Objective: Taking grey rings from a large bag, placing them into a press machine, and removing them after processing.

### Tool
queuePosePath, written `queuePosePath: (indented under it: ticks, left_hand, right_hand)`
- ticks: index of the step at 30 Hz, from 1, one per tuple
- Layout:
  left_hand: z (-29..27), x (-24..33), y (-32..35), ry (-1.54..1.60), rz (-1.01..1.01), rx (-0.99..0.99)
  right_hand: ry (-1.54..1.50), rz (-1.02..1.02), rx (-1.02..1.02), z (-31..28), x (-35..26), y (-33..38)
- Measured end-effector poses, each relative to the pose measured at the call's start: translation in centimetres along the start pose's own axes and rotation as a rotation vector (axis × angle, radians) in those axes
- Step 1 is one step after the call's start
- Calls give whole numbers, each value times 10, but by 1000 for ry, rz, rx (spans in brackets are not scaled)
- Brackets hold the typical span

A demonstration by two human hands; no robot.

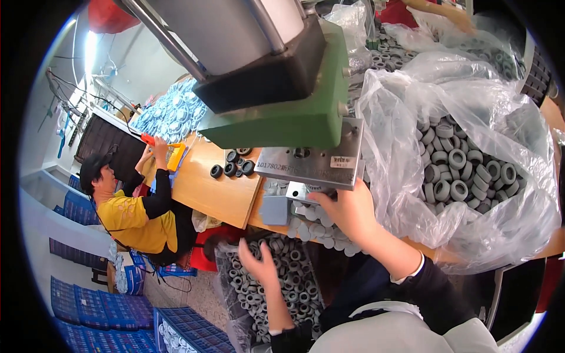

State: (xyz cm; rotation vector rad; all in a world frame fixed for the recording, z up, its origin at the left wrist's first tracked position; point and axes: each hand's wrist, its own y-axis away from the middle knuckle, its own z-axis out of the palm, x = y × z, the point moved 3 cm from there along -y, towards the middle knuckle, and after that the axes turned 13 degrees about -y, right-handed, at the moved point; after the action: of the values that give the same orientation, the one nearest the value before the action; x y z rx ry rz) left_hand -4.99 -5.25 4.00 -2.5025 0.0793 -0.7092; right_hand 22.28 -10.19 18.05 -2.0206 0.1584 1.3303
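Note:
My left hand hangs over a plastic-lined bin holding many grey rings. Its fingers are spread and nothing is in them. My right hand reaches under the steel plate of a green press. The thumb lies near a metal fixture with a round grey part partly visible; the plate hides most of the other fingers, so I cannot tell what they hold. Light grey discs lie along the table edge below the press, beside a blue-grey block.
A large clear plastic bag of grey rings stands at the right. Small black wheels sit on the wooden table. A person in yellow works at the left near a yellow tray. Another person's arm shows at the far right.

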Motion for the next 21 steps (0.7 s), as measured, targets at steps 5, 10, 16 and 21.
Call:
queuePosePath:
  ticks: [5,10,16,21]
  left_hand:
    - [83,69,-48,-276,409,-325]
    - [83,52,-53,-348,387,-349]
    - [73,67,-45,-181,269,-313]
    - [19,148,-36,423,519,87]
  right_hand:
    - [-20,155,-93,-30,2,10]
    - [404,-86,272,-135,34,46]
    - [860,183,-110,-197,102,62]
    - [537,146,85,-213,91,55]
